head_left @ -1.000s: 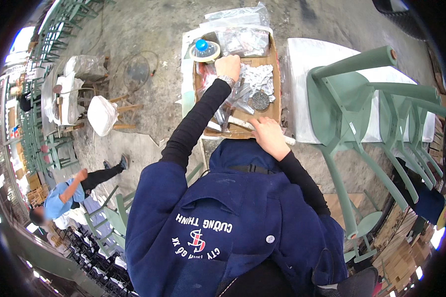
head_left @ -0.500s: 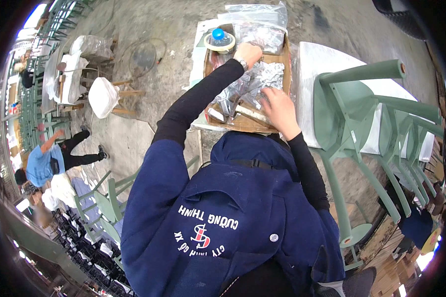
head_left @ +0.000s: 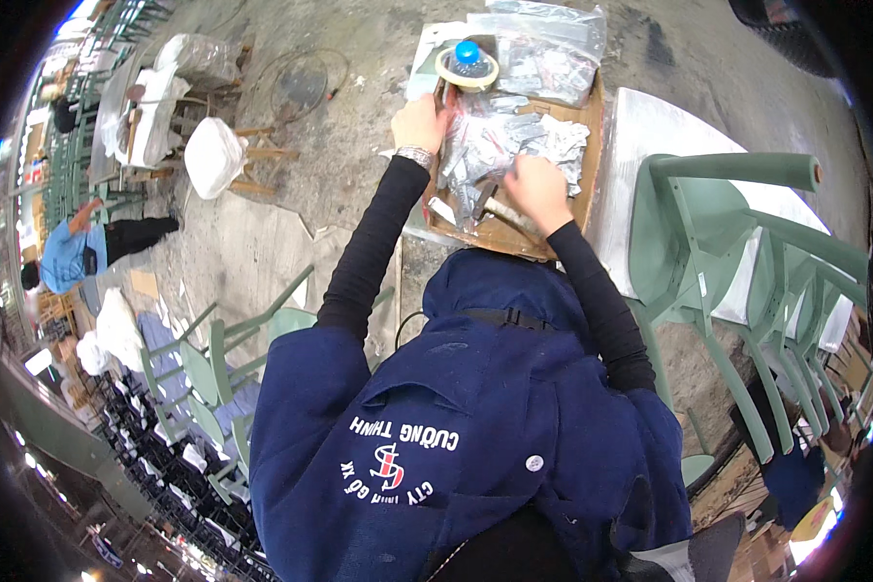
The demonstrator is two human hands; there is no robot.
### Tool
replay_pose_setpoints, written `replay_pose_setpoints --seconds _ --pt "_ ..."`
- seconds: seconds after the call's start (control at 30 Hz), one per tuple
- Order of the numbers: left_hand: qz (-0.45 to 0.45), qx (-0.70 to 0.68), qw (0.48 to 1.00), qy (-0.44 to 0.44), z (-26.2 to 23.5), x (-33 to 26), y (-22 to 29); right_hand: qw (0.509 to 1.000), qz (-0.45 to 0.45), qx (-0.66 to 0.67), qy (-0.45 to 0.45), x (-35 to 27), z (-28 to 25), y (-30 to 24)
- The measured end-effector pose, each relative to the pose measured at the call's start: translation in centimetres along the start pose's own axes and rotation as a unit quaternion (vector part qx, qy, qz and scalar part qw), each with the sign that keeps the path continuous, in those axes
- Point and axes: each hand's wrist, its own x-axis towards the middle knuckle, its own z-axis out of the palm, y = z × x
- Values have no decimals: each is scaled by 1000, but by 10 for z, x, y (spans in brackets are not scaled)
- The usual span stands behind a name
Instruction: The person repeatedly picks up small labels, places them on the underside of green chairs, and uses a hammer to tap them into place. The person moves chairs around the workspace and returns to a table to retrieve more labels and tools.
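A shallow cardboard tray (head_left: 595, 145) in front of me holds a clear plastic bag (head_left: 475, 145) with small silvery-grey packets (head_left: 558, 145). My left hand (head_left: 420, 124) is closed at the tray's left edge, and the bag's plastic runs from its fingertips. Over the right part of the bag, my right hand (head_left: 541, 194) has its fingers curled together; what they hold is too small to make out. Just below that hand lies a hammer (head_left: 506, 215) with a pale handle, its head toward the left.
A roll of tape (head_left: 446, 70) with a blue-capped bottle (head_left: 468, 53) stands at the tray's far left. Another bag of packets (head_left: 548, 68) lies at the far end. Green chairs (head_left: 689, 223) crowd the right. A white-wrapped stool (head_left: 215, 160) and a person in blue (head_left: 66, 254) are off left.
My left hand has moved left from the tray's middle to its left edge. My right hand has gone from loosely spread to curled over the packets. The view has shifted slightly.
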Motion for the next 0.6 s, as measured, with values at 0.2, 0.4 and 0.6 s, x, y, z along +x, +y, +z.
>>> replay_pose_setpoints --seconds 0.2,0.4,0.6 --pt "144 -129 961 -197 -35 -67 -7 998 -32 50 -8 1 -43 -1" --pt "96 28 963 -251 17 -120 16 986 -56 15 -159 -63 1 -4" --pt "131 -119 962 -208 14 -96 8 975 63 17 -214 -87 -64 2"
